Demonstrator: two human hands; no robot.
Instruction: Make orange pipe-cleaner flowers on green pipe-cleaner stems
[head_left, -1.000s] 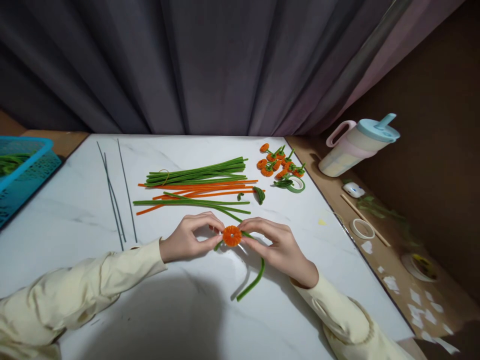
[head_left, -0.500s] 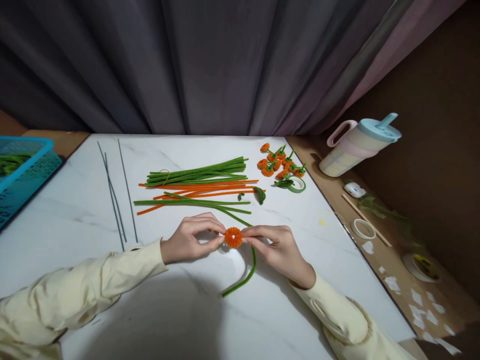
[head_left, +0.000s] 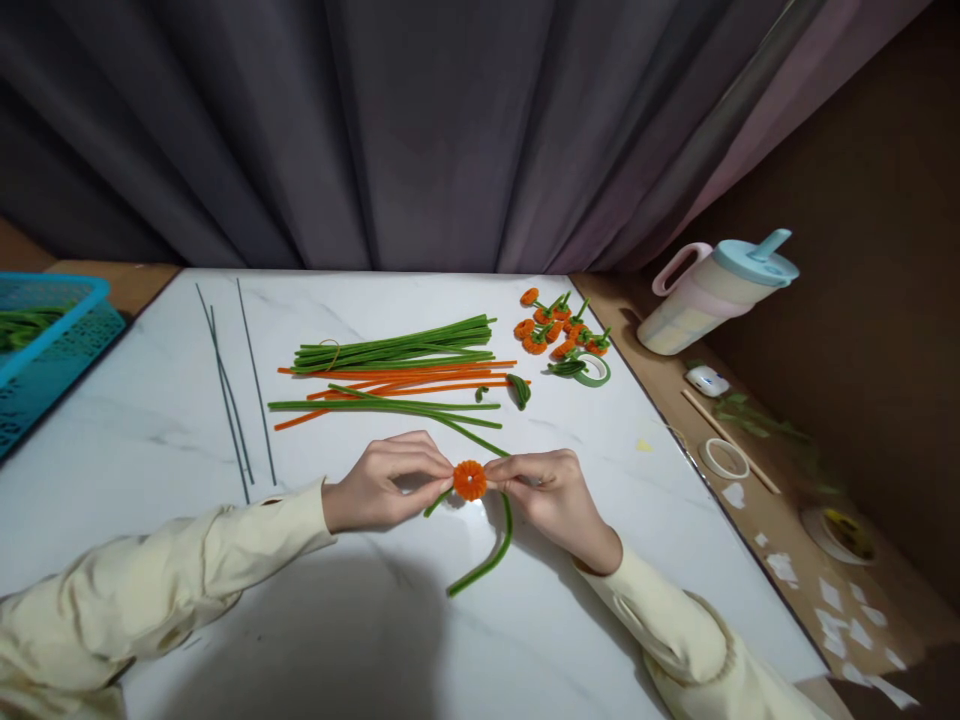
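Orange ring (head_left: 470, 490), 2 hands (head_left: 388, 483), seemingly pinched

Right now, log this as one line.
left hand: holding orange ring; right hand: holding its opposite edge; near: curved green stem; beyond: green bundle

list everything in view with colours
Curtain: one, grey, behind
Tabletop: one, white, centre
Basket: one, blue, left
Wires: three, grey, left
Stems: many, green/orange, centre
Flowers: several, orange, back right
Curls: several, green, near flowers
Tape: one, green, near flowers
Ring: one, white, right
Cup: one, multicoloured, right
Case: one, white, right
Stick: one, tan, right
Scraps: several, white, lower right
Disc: one, orange, between hands
Curved stem: one, green, below disc
Left hand, right hand: two, cream-sleeved, at disc
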